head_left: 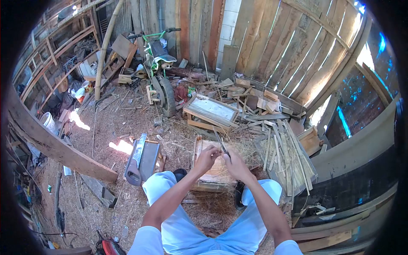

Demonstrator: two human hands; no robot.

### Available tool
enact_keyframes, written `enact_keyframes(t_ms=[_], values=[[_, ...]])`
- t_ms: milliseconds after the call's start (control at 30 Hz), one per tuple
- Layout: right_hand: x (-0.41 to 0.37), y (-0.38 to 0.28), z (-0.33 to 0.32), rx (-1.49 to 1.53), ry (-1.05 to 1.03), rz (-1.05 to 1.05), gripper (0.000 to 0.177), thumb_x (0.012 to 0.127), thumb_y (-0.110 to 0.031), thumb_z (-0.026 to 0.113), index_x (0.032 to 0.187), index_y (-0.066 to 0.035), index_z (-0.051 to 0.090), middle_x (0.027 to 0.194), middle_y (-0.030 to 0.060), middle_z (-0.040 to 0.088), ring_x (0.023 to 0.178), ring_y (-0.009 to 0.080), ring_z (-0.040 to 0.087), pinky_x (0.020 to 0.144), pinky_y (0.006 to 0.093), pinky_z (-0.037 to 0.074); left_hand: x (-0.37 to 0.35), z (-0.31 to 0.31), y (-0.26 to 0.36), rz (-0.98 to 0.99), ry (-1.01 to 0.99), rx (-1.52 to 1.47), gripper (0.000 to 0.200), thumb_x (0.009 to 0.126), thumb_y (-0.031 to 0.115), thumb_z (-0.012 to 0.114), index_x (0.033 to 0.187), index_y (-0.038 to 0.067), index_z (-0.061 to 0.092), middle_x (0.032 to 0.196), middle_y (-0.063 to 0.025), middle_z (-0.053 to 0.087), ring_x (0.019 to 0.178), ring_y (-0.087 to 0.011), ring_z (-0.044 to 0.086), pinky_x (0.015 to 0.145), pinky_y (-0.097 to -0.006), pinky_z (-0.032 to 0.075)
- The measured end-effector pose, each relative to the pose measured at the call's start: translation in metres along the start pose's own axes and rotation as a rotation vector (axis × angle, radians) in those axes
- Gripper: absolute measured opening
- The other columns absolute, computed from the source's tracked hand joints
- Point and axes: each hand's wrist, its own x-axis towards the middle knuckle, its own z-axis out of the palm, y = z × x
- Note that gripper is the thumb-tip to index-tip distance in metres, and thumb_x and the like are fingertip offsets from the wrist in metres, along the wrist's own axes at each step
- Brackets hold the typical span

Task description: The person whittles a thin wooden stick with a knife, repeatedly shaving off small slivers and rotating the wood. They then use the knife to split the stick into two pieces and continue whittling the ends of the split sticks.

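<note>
The person sits low over a dirt floor [127,127] strewn with sawdust and shavings, knees in pale blue shorts [178,221] spread to either side, and both hands meet just above a flat wooden crate [212,178] that lies between the feet. The right hand [236,165] is closed, its fingers pinching the lower end of a thin strip [221,142], a dark, narrow sliver that slants up and away to the left from the hand, over the far end of the crate. The left hand [207,158] is just beside the right, almost touching it, with its fingers curled in toward the strip's base; whether it actually grips the strip cannot be told from this view. Dry straw lies on the crate under the hands. To the left of the crate a handsaw [137,159] rests on a grey board [149,160]. Beyond the crate stands a wooden frame [211,111] with a pale panel, tilted on the rubble. To the right a loose heap of split slats [284,153] fans out toward the plank wall [297,46]. Farther back a small motorbike [160,63] with green handlebars stands upright, near a bamboo pole [106,46] that leans by the shelves. A heavy beam [55,146] crosses the left side, well apart from the hands.
</note>
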Motion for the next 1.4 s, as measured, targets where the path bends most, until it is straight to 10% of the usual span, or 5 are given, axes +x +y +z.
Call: enact_keyframes(t_ms=[267,433,1400], values=[[-0.012,0.005,0.006,-0.220,-0.067,0.195,0.028,0.097,-0.024,0.039,0.105,0.003,0.042,0.080,0.0326,0.059,0.080,0.0511,0.057,0.070,0.0569,0.042,-0.010,-0.013,0.014,-0.027,0.270,0.071,0.025,0.079,-0.001,0.064,0.102,0.000,0.056,0.085,-0.0131,0.058,0.078,-0.0241,0.060,0.067,-0.0326,0.050],[-0.005,0.003,0.021,-0.129,-0.065,0.209,0.026,0.097,-0.021,0.040,0.101,0.005,0.042,0.077,0.0338,0.059,0.077,0.0506,0.059,0.067,0.0576,0.043,0.012,-0.033,0.071,0.196,0.155,0.215,0.024,0.079,0.007,0.067,0.101,0.002,0.059,0.084,-0.0119,0.057,0.083,-0.0288,0.056,0.071,-0.0371,0.047],[-0.030,0.034,0.083,-0.147,-0.200,0.423,0.024,0.094,-0.016,0.029,0.102,0.003,0.039,0.087,0.0362,0.059,0.086,0.0517,0.059,0.074,0.0563,0.047,0.003,-0.016,0.025,-0.001,0.044,0.085,0.013,0.080,0.006,0.067,0.090,-0.003,0.064,0.083,-0.0161,0.066,0.075,-0.0271,0.067,0.065,-0.0349,0.051]])
